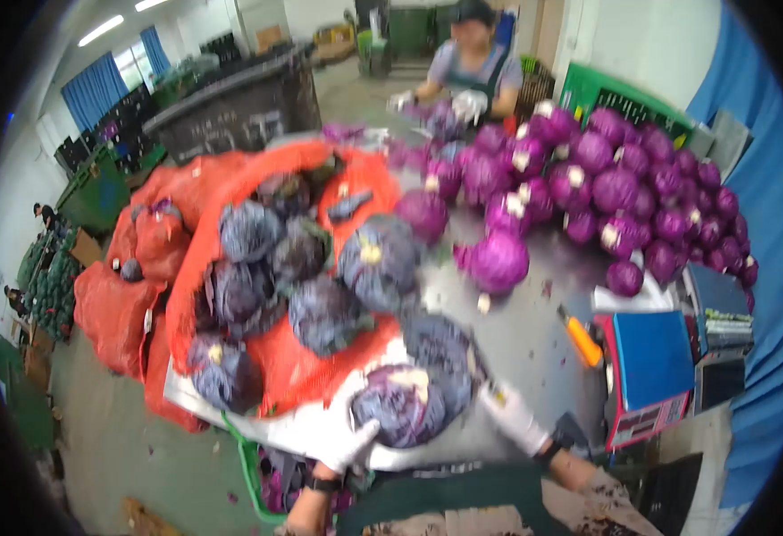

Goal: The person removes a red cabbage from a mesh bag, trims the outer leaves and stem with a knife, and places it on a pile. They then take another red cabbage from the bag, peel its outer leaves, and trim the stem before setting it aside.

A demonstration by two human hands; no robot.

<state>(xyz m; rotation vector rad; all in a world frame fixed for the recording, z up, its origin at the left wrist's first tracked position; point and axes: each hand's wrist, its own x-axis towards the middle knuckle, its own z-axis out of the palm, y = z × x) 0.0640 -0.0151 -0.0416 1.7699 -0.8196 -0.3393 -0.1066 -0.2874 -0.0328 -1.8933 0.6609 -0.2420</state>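
A red cabbage (400,404) still in its dusky outer leaves sits at the near edge of the bench (516,330), directly in front of the person. The left hand (348,444), in a white glove, cups the cabbage from below on its near left side, fingers spread against the leaves. The right hand (509,413), also gloved, lies on the bench just right of the cabbage; whether it grips anything cannot be told through the blur. The cabbage is roundish, with its pale stem end turned upward, so it has no clear long axis. The left hand is the nearer of the two.

Behind it, untrimmed cabbages spill from orange net sacks (230,179) along the left side. Trimmed purple heads (623,179) are piled at the far right corner. An orange-handled knife (581,339) lies beside a blue scale (649,366). No writing is legible.
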